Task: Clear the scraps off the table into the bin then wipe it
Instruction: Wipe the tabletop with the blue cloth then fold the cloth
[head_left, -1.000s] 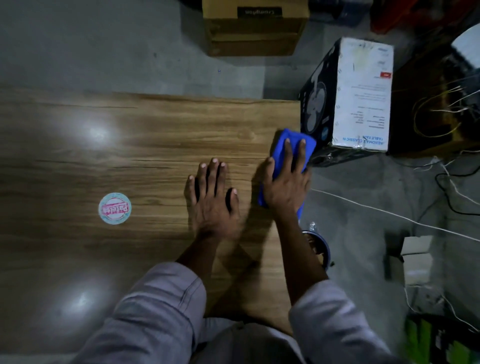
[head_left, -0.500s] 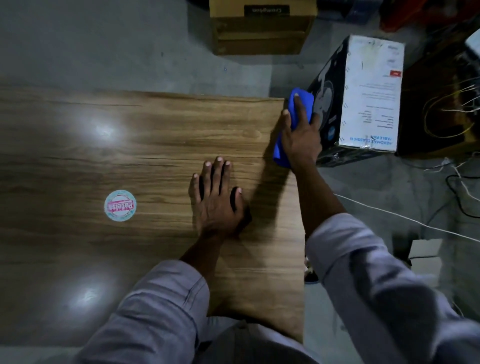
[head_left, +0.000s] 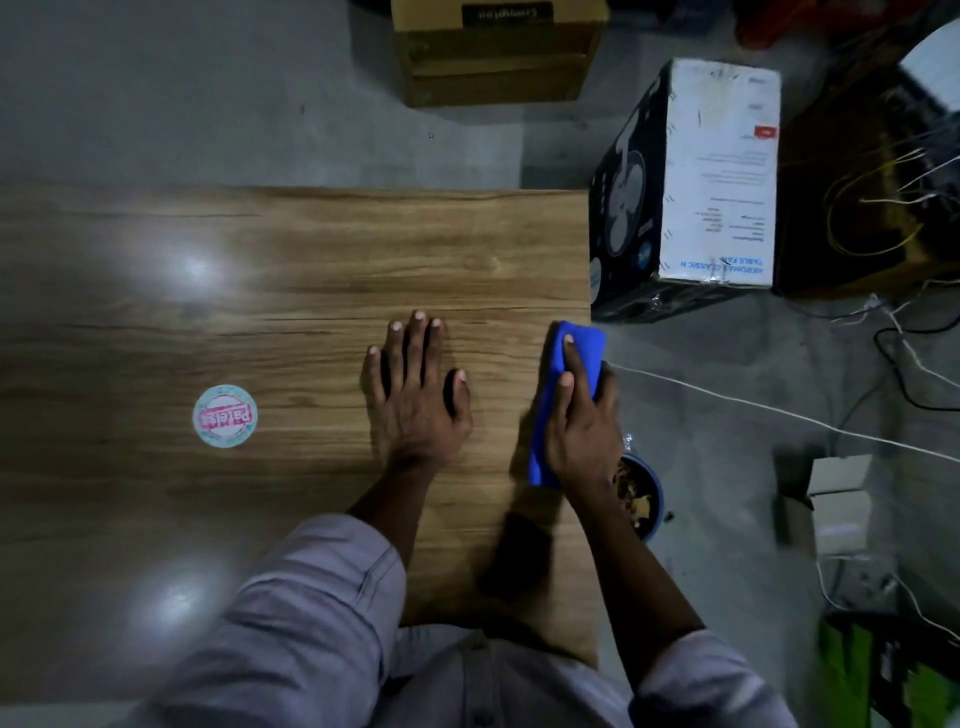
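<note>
Drawn back toward the person since half a second ago, the right grip (head_left: 582, 431) and its blue cloth (head_left: 569, 358) have left the desk's far corner, while the left grip (head_left: 415, 395) has kept its place.

We take the round sticker (head_left: 225, 415) on the desk (head_left: 311, 249) as our landmark.

- **Left grip:** one, lying to the right of the sticker, palm down on the wood. Its fingers are straight and slightly spread, pointing away from the person, and it holds nothing.
- **Right grip:** one, farther right of the sticker, at the desk's right edge. It holds the cloth against the wood. The forefinger runs along the top of the cloth, the thumb lies on the side nearer the sticker, and the other fingers curl over the far side.
- **Blue cloth:** one, folded long. Its length runs away from the person and its far end overhangs the desk's right edge.
- **Bin:** (head_left: 658, 499) one, with a blue rim, on the floor. It stands right of the sticker and nearer the person, just past the desk's edge and partly behind the right wrist. We see scraps (head_left: 631, 493) inside it.
- **Boxes:** we count two large ones on the floor. The printed fan box (head_left: 717, 176) stands far to the right of the sticker and beyond it. The brown carton (head_left: 493, 57) stands beyond the sticker, past the desk's far edge.
- **Sleeves:** two, grey, pushed up the forearms.
</note>
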